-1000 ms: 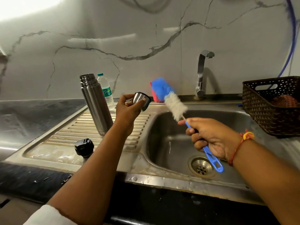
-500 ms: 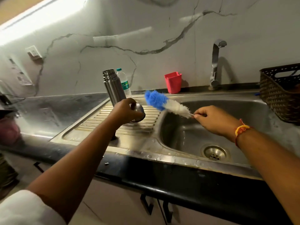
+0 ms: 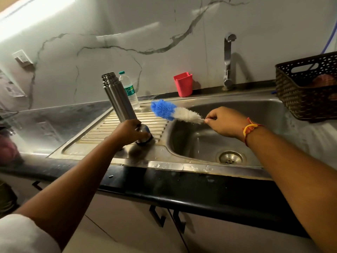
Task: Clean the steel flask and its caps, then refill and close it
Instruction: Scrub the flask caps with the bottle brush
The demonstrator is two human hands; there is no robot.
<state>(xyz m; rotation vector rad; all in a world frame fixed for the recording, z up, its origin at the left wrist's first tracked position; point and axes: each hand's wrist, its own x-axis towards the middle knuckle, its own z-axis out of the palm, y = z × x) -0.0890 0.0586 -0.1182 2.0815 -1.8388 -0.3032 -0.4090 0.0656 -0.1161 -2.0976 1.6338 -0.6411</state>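
The left grip [image 3: 130,132] is curled round the steel cap [image 3: 145,135], holding it low on the draining board [image 3: 102,132]. The right grip [image 3: 224,121] pinches the brush [image 3: 175,112] by its handle, over the sink [image 3: 200,141]. Behind, the open flask [image 3: 118,97] stands upright. The cap looks to be getting parked. Next, probably, the left grip lets go and steadies the flask so the brush can enter its neck.

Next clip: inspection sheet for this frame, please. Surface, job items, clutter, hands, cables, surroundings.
Surface: wet steel drainboard beside the sink basin.
Job's things: steel flask upright, uncapped; steel cap on the drainboard; bottle brush over the basin's edge.
Clutter: water bottle, red cup, basket.
Hands: left hand grips the steel cap; right hand pinches the brush's handle.
Cables: blue hose or cord, upper right.
Surroundings: veined wall, tap, wall socket.
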